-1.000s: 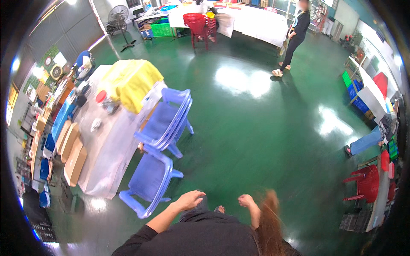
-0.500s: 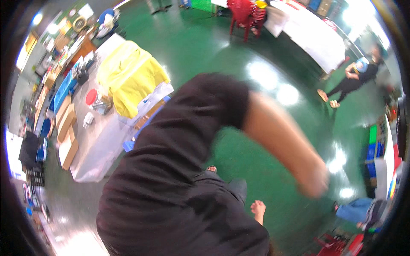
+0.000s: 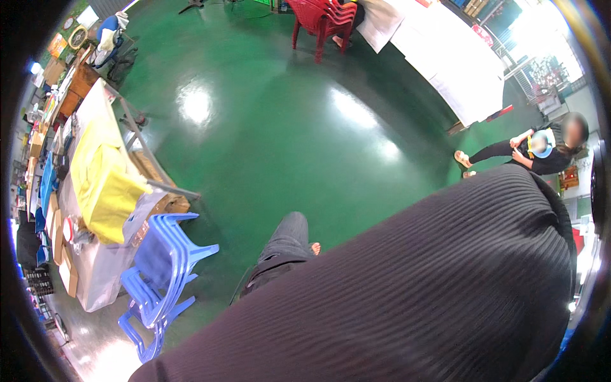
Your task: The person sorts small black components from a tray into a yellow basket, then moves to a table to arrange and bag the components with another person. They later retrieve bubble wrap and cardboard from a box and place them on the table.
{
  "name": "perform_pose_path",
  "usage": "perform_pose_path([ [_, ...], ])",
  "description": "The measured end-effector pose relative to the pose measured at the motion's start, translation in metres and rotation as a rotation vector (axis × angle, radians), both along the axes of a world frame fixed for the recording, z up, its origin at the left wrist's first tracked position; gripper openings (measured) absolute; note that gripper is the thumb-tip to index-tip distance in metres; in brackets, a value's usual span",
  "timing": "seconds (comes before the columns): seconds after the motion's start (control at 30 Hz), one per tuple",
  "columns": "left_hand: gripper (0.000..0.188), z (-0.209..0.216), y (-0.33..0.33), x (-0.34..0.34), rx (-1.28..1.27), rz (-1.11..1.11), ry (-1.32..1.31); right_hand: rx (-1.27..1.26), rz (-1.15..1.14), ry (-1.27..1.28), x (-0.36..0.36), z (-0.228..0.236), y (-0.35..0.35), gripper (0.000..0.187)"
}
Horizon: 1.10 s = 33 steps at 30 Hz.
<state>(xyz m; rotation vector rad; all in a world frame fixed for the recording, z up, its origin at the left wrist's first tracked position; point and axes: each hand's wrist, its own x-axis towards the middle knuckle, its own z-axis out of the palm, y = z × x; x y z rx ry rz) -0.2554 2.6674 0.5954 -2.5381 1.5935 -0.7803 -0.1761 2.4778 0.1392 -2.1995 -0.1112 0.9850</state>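
Note:
Neither my left hand nor my right hand shows. Black ribbed fabric, close to the camera, fills the lower right and hides what lies behind it. Whose garment it is I cannot tell. Beyond its edge a leg in dark grey trousers stands on the green floor, with part of a bare foot beside it. To the left is a stack of blue plastic chairs, close to a long table with a yellow cloth over it.
A person in black is at the right, holding something light blue. Stacked red chairs stand at the back near a white-covered table. Open cardboard boxes lie along the left table. A metal frame bar juts toward the floor.
The view has swung, and the left table sits farther left. The blurred bare forearm and the small hand low in the picture are out of sight. The blue chairs now show fully.

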Motion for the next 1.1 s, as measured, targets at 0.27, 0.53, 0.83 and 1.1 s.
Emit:
perform_pose_path([
  [0.27,0.021,-0.016,0.185,0.183,-0.104,-0.058,0.054,-0.067,0.357,-0.239,0.194,0.006,0.242,0.023],
  [0.53,0.03,-0.064,0.505,0.365,-0.351,0.419,0.816,-0.47,0.744,-0.372,0.308,0.016,0.345,0.027],
  [0.83,0.039,-0.242,0.685,0.492,-0.608,1.143,1.219,-0.598,0.746,0.094,0.578,-0.046,0.432,0.023],
  [1.1,0.033,-0.224,0.824,0.651,-0.995,1.351,0.901,-0.128,0.72,-0.644,1.028,0.035,0.837,0.028],
])
